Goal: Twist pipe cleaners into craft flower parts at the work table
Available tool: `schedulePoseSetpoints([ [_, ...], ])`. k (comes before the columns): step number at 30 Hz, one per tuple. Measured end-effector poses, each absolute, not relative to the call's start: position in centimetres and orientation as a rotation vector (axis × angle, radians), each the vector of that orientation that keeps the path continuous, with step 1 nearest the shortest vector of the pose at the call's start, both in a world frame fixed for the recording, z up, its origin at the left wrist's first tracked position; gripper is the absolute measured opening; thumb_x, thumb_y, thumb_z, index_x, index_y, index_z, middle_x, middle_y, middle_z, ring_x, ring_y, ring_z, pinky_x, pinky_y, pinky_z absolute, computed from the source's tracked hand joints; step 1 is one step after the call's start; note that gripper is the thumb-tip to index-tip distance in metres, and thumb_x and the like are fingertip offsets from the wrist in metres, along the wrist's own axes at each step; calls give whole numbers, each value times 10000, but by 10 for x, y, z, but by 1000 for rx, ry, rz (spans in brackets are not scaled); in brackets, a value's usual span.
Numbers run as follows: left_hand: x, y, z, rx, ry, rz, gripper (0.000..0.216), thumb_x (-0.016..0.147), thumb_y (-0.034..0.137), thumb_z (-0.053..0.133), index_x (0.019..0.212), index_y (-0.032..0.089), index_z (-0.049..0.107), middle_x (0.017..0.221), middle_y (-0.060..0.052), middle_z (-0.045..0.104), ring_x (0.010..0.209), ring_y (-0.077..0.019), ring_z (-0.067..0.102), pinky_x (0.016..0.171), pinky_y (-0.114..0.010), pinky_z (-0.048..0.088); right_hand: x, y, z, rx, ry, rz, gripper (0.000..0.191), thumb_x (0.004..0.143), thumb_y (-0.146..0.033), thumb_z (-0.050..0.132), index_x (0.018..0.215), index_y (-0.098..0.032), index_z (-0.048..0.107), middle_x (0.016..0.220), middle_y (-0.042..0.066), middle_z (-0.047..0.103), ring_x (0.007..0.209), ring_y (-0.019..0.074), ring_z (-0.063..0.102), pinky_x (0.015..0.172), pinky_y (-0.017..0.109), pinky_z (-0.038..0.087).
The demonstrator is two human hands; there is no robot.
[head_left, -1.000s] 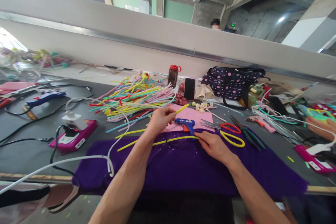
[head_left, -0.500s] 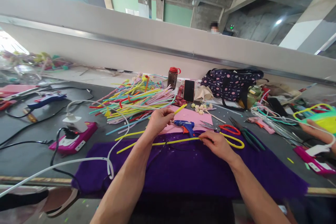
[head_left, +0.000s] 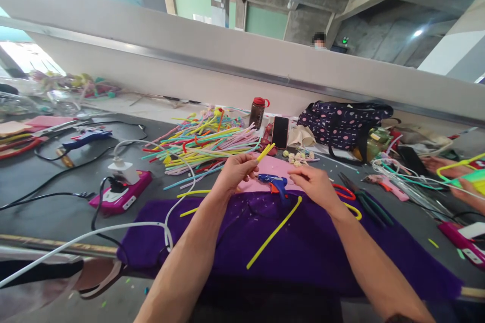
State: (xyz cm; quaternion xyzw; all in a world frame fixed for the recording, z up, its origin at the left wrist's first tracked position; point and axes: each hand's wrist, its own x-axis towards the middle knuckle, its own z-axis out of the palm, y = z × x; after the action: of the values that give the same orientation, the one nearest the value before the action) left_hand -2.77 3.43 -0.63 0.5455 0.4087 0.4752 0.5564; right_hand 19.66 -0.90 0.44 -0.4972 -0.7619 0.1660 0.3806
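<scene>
My left hand (head_left: 240, 170) is closed in a pinch around yellow pipe cleaners (head_left: 267, 151); two short ends stick out side by side past the fingertips. To its right, my right hand (head_left: 312, 184) has its thumb and fingers pressed together; whether anything is between them is hidden. Just below it, a separate-looking yellow stem (head_left: 273, 233) slants across the purple cloth (head_left: 242, 247). Between the hands a blue glue gun (head_left: 278, 185) lies partly on a pink sheet (head_left: 271, 164). More yellow stem pieces show left of my left wrist, and a yellow loop (head_left: 354, 210) lies beyond my right wrist.
A heap of coloured pipe cleaners (head_left: 212, 144) lies behind my left hand. Pliers (head_left: 369, 202) and red-handled scissors (head_left: 344, 192) are on the right. A magenta power strip (head_left: 127, 197) with cables sits left. A phone (head_left: 280, 132), bottle (head_left: 257, 113) and another person's hand (head_left: 470, 193) are also there.
My right hand has lifted off the yellow stem at the cloth and moved up near the glue gun. The left hand now shows two yellow ends instead of one. The view has shifted left.
</scene>
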Motion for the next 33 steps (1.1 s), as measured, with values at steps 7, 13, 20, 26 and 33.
schedulePoseSetpoints([
  [7,-21,34,-16,1635,1116,1062,187,690,326,544,732,153,598,563,9,598,439,-82,518,404,-177,362,152,38,2,-1120,-1487,1172,315,704,-337,582,961,-156,592,769,41,639,531,100,569,358,159,333],
  [13,-17,31,-15,1860,1232,1011,225,727,346,485,758,168,619,600,4,618,525,-109,565,508,-201,409,162,41,-5,-1143,-1449,1185,258,660,-361,634,707,-107,637,631,44,627,443,74,511,349,161,320],
  [20,-30,42,-10,2106,2072,764,264,738,334,442,848,231,659,764,-61,668,752,-240,605,613,-306,407,205,40,2,-1108,-1257,1142,267,665,-386,643,721,-126,620,554,10,593,422,69,496,343,165,296],
  [26,-36,50,-15,2180,2218,672,311,729,272,484,998,254,638,1004,-93,634,991,-286,521,729,-356,405,210,40,0,-1085,-1214,1207,273,666,-383,648,703,-115,609,543,5,575,410,57,482,335,155,285],
  [33,-10,19,-5,2041,1421,1055,249,745,351,505,859,233,692,791,-12,674,713,-162,591,613,-237,403,192,35,-3,-1055,-1276,1233,271,658,-385,646,687,-119,608,566,13,604,394,63,497,316,155,279],
])
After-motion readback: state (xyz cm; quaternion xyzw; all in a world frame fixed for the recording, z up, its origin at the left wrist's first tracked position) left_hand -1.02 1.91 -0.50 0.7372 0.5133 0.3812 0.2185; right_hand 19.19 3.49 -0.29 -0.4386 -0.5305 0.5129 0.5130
